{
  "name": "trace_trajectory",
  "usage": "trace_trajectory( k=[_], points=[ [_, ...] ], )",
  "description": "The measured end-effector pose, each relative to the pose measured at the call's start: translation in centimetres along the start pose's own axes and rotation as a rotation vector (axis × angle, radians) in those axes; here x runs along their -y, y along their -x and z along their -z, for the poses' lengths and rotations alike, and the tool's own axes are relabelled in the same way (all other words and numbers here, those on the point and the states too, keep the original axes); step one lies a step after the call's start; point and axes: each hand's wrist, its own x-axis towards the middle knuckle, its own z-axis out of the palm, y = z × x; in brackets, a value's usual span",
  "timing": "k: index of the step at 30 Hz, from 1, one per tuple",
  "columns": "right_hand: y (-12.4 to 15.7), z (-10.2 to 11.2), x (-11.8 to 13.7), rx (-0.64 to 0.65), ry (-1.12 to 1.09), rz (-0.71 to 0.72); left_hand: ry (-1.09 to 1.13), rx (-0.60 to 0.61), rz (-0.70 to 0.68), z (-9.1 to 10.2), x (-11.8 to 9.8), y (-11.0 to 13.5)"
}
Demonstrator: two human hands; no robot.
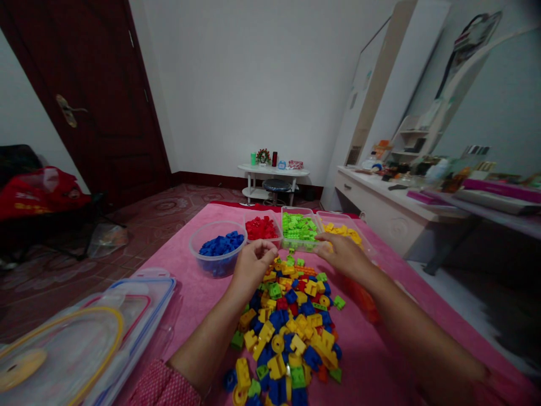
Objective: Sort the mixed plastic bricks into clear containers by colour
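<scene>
A pile of mixed toy building blocks (296, 327) in yellow, blue, green, red and orange lies on the pink cloth. My left hand (256, 259) is at the far left edge of the pile, beside the blue blocks' tub. Its thumb and fingertips are pinched together; whatever is between them is too small to make out. My right hand (344, 256) is over the front of the green and yellow boxes, fingers apart, with nothing visible in them. Blue blocks (222, 244) fill a round tub, red blocks (261, 228), green blocks (299, 225) and yellow blocks (342, 230) sit in separate clear boxes.
Orange pieces (361, 299) show beneath my right forearm. Clear lids (139, 304) with coloured rims are stacked at the left. A cluttered white dresser (380, 194) stands at the right. Beyond the table are a stool (276, 185) and a small white stand (274, 169).
</scene>
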Motion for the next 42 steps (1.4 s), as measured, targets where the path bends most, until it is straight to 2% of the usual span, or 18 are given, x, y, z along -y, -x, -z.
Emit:
trace_trajectory(
  k=[2, 4, 6, 8, 10, 13, 15, 19, 24, 26, 31, 34, 38, 42],
  points=[
    [1.7, -0.1, 3.2, 0.105, -0.026, 0.089, 0.000, -0.017, 0.006, 0.3, -0.2, 0.0],
    [4.1, -0.5, 6.3, 0.252, -0.092, 0.275, 0.008, -0.042, 0.005, 0.6, -0.4, -0.1],
    [6.8, -1.7, 8.5, 0.341, -0.086, 0.473, 0.016, -0.061, 0.000, 0.8, -0.5, -0.3],
    [9.4, -3.6, 9.3, 0.382, -0.001, 0.653, 0.013, -0.073, -0.002, 1.1, -0.4, -0.5],
    [11.2, -5.8, 9.0, 0.356, 0.107, 0.853, 0.005, -0.079, -0.002, 1.2, -0.3, -0.6],
    [12.4, -8.1, 8.1, 0.286, 0.218, 0.972, 0.002, -0.082, -0.010, 1.3, -0.2, -0.6],
    [12.4, -8.5, 7.8, 0.260, 0.223, 0.930, -0.008, -0.077, -0.016, 1.3, -0.2, -0.5],
    [11.2, -7.5, 7.9, 0.211, 0.159, 0.742, -0.006, -0.056, -0.026, 1.4, 0.1, -0.8],
    [7.6, -6.8, 6.9, 0.146, 0.095, 0.515, -0.039, -0.044, -0.031, 1.8, 0.9, -1.3],
    [5.7, -6.9, 6.3, 0.174, 0.063, 0.414, -0.115, 0.007, -0.045, 2.0, 1.2, -1.3],
    [1.8, -7.0, 5.2, 0.363, -0.107, 0.227, -0.410, 0.122, -0.084, 2.1, 1.6, -1.0],
    [0.7, -6.1, 4.4, 0.294, -0.200, 0.163, -0.586, 0.178, -0.062, 2.0, 1.6, -0.8],
    [0.7, -3.2, 2.6, 0.138, -0.037, 0.045, -0.813, 0.281, -0.083, 1.9, 1.6, -0.3],
    [1.3, -0.2, 1.5, 0.147, 0.295, -0.065, -0.951, 0.320, -0.115, 1.8, 1.3, 0.3]
  ],
)
